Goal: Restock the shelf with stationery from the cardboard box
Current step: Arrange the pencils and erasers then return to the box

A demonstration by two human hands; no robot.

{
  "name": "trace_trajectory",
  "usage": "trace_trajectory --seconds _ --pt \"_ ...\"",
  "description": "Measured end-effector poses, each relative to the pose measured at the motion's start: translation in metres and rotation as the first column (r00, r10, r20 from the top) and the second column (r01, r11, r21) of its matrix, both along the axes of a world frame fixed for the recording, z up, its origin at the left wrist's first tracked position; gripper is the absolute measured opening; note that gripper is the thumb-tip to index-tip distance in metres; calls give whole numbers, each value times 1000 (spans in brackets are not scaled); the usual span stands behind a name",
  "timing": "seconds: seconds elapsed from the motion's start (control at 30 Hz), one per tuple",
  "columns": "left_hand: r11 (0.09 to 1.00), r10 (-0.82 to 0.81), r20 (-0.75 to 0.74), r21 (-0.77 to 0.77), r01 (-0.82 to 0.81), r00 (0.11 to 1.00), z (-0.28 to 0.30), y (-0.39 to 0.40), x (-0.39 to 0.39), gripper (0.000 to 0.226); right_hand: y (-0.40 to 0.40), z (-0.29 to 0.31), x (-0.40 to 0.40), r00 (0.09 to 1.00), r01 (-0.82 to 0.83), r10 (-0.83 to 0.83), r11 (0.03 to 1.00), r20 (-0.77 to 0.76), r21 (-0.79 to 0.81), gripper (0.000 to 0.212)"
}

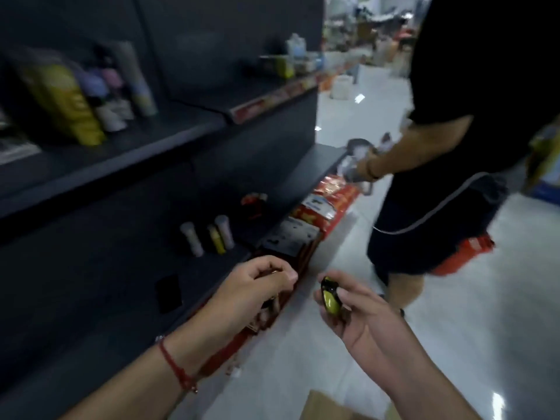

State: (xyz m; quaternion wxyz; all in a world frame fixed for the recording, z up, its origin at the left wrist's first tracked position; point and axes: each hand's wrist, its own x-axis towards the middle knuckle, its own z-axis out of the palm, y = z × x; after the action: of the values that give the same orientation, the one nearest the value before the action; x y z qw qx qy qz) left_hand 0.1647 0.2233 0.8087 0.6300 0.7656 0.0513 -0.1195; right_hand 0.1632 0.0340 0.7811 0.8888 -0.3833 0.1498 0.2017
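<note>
My right hand [354, 310] grips a small yellow and black stationery item [329, 298] above the floor, just off the shelf edge. My left hand [257, 283], with a red thread on the wrist, curls over the front of the lower dark shelf [212, 268] and pinches something small and dark that I cannot make out. A corner of the cardboard box [327, 407] shows at the bottom edge. On the lower shelf stand three small tubes [209, 237]. The frame is blurred.
Another person in black clothes [454, 177] stands close on the right, a hand on items at the shelf end. Red packets [330, 201] line the lower shelf front. Bottles and a yellow pack [66, 98] stand on the upper shelf. A red basket [463, 253] sits on the floor.
</note>
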Motion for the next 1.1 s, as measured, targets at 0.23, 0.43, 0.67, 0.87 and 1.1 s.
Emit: trace_trajectory --seconds 0.23,0.43,0.67,0.87,1.1 --pt "850 58 360 472 -235 931 63 139 -30 5 121 58 37 916 -397 397 918 49 -25 42" --pt "703 205 524 509 -497 827 98 289 -25 7 269 120 83 785 -605 592 796 180 19 43" --pt "613 247 504 580 -537 828 106 451 9 14 471 149 155 762 -641 632 767 145 24 44" --pt "462 147 527 712 -529 837 100 534 67 21 592 152 204 808 -400 498 856 315 -326 34" --pt "356 26 670 687 -633 742 80 548 89 35 651 138 268 574 -211 590 777 568 -594 24"
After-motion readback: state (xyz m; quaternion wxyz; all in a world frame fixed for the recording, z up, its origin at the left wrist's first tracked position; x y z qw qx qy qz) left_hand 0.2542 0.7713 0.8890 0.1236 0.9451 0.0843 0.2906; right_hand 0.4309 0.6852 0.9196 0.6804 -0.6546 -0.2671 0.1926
